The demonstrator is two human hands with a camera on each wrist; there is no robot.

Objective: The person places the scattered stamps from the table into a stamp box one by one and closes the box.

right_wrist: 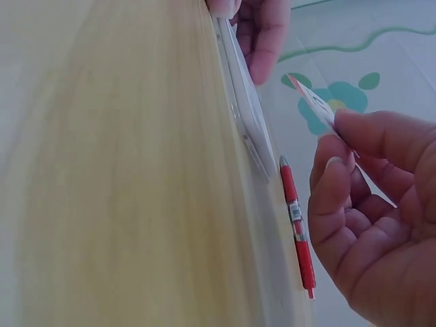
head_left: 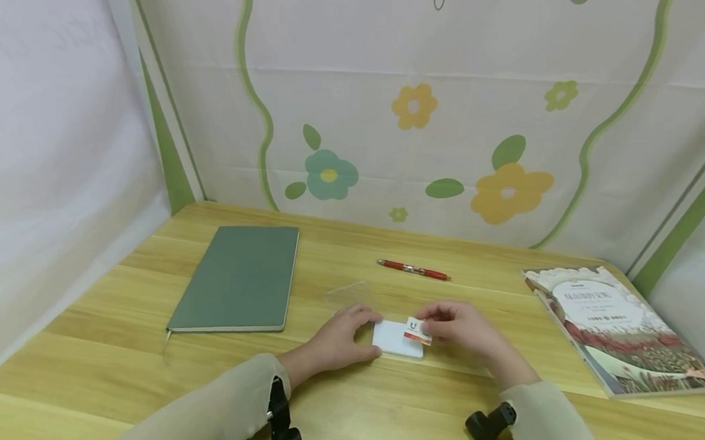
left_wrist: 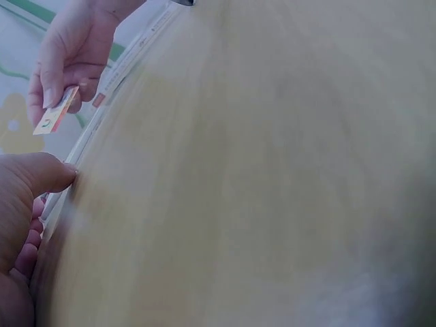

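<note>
A white, flat, rectangular block (head_left: 393, 340) with rounded corners lies on the table. My left hand (head_left: 334, 341) grips its left end, thumb at the near corner and fingers at the far one. Over its right end, my right hand (head_left: 464, 329) pinches a small white card (head_left: 415, 329) with an orange-red stripe between thumb and fingers. In the right wrist view the card (right_wrist: 315, 103) is tilted and apart from the block (right_wrist: 246, 102). A thin clear plastic piece (head_left: 357, 292) lies just behind my left hand, partly hidden by it.
A green notebook (head_left: 238, 277) lies to the left. Behind the hands is a red pen (head_left: 413, 270). At the right lies a booklet with a floral cover (head_left: 621, 327). A patterned cloth (head_left: 360, 111) hangs along the table's back edge.
</note>
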